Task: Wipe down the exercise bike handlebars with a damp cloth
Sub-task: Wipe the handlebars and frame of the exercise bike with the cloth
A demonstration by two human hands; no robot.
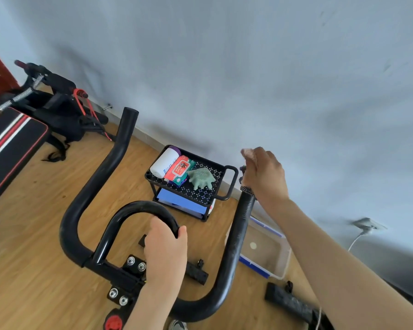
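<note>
The black exercise bike handlebars [91, 194] curve up on both sides, with a small inner loop bar [129, 208] in the middle. My left hand [165, 251] grips the right side of that loop. My right hand [262, 175] is curled round a dark patterned cloth [247, 189] wrapped over the top end of the right handlebar [239, 236]. Only the cloth's edges show beneath my fingers.
A black perforated cart [215, 186] stands by the wall holding a white wipes tube [163, 161], a red wipes pack [179, 169] and a green glove [202, 178]. A clear plastic bin [279, 256] sits on the wooden floor. A weight bench [10, 141] lies left.
</note>
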